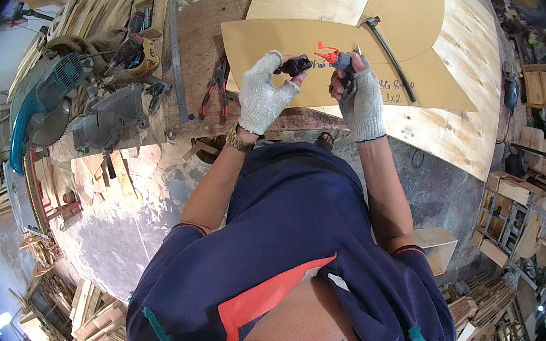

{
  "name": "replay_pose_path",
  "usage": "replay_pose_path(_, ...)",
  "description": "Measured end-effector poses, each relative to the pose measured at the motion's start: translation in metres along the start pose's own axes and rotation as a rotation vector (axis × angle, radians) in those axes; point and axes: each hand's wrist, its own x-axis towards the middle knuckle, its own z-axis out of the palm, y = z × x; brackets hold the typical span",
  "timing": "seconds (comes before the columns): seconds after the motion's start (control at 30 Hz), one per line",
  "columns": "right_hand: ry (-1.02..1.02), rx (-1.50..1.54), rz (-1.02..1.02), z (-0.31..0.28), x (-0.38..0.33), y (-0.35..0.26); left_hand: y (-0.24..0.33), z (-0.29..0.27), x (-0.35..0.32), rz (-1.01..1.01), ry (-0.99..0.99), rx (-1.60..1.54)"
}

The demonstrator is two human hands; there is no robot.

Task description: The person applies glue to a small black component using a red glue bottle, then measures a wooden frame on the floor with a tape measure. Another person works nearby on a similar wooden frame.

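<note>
My left hand [260,94], in a pale knit fingerless glove, closes its fingers around a small dark, glossy object [295,65] whose kind I cannot make out. My right hand [364,98], gloved the same way, grips a small grey device with bright orange-red parts [336,58] pointing left; its exact kind is unclear. Both hands are raised over the near edge of a tan template sheet [269,37] with handwriting and drawn lines on it. A hammer [392,59] with a dark handle lies on the sheet to the right of my right hand.
Left of the sheet, red-handled pliers [217,85] and a long metal ruler [177,50] lie on the brown workbench [215,0]. A drill [131,47] and a teal saw with a toothed round blade [57,93] stand further left. Light plywood [448,134] lies under the sheet.
</note>
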Motion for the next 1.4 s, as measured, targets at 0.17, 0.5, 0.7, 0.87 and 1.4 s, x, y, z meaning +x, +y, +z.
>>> replay_pose_path(0.17, 0.027, -0.094, -0.030, 0.005, 0.002, -0.005, 0.005, -0.003, 0.001, 0.060, 0.060, 0.039)
replay_pose_path(0.5, 0.056, -0.291, -0.159, 0.016, -0.003, -0.017, 0.011, -0.008, 0.002, 0.084, 0.073, 0.048)
replay_pose_path(0.7, 0.054, -0.757, -0.413, 0.041, -0.012, -0.050, 0.012, -0.009, 0.004, 0.133, 0.066, 0.043)
replay_pose_path(0.87, -0.083, -0.937, -0.463, 0.060, -0.014, -0.086, 0.024, -0.003, 0.009, 0.139, 0.051, 0.016)
replay_pose_path(1.4, -0.207, -1.039, -0.576, 0.091, -0.009, -0.113, 0.061, -0.006, 0.010, 0.077, 0.024, -0.032)
